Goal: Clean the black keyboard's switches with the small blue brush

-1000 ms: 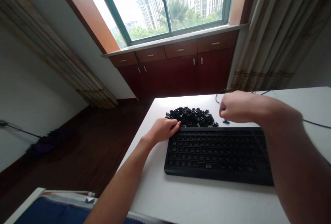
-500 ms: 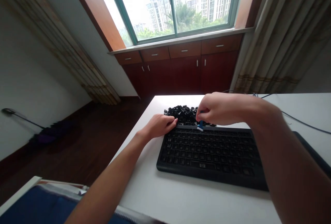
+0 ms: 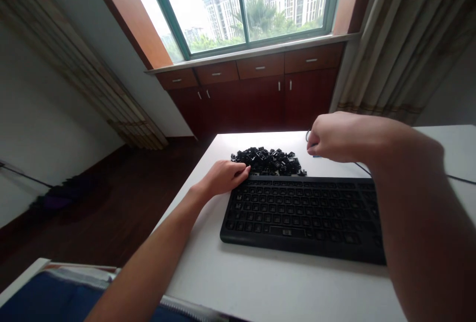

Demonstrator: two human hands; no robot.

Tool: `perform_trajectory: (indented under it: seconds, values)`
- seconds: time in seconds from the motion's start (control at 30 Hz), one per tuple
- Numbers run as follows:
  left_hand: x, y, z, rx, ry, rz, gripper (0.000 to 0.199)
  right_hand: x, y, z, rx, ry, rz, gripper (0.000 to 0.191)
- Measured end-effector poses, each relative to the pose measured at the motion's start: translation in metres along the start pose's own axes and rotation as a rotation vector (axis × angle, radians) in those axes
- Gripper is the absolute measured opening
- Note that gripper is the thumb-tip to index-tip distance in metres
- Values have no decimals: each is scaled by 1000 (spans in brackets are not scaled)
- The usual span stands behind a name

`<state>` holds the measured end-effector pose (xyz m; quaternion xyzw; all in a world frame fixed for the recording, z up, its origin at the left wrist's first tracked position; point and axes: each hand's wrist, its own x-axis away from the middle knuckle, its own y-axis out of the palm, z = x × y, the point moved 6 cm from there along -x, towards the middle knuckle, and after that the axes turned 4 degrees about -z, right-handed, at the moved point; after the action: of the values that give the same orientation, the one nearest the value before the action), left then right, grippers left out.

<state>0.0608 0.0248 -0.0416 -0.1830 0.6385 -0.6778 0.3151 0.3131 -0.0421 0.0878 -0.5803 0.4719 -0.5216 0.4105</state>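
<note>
A black keyboard (image 3: 293, 248) with its keycaps off lies on the white table (image 3: 223, 277). My left hand (image 3: 225, 178) is closed at its far left corner, holding the keyboard there. Beyond the far edge lies a heap of loose black keycaps (image 3: 266, 160). My right hand (image 3: 340, 136) is closed and raised over the table, right of the heap and beyond the keyboard. A sliver of a small blue brush (image 3: 317, 156) shows under its fingers; the rest of the brush is hidden. My right forearm covers the keyboard's right end.
A dark cable (image 3: 461, 179) runs across the table at the right. The table's left edge drops to a dark floor (image 3: 148, 183). Dark red cabinets (image 3: 238, 106) stand under the window. Blue cloth (image 3: 40, 292) shows at the lower left.
My right hand has lifted off the keyboard's far edge with the brush and moved right and away. More of the keycap heap is uncovered. My left hand stays at the corner.
</note>
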Motion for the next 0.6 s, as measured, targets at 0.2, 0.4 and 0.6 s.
perform_trajectory:
  seconds: [0.2, 0.4, 0.6]
  values:
    - [0, 1, -1, 5, -17, -19, 50, 9, 2, -20, 10, -39, -119, 20]
    - [1, 0, -1, 22, -19, -15, 50, 12, 2, -27, 15, -47, -147, 30]
    - [2, 1, -2, 30, -18, -6, 51, 13, 8, -44, -46, -174, -186, 38]
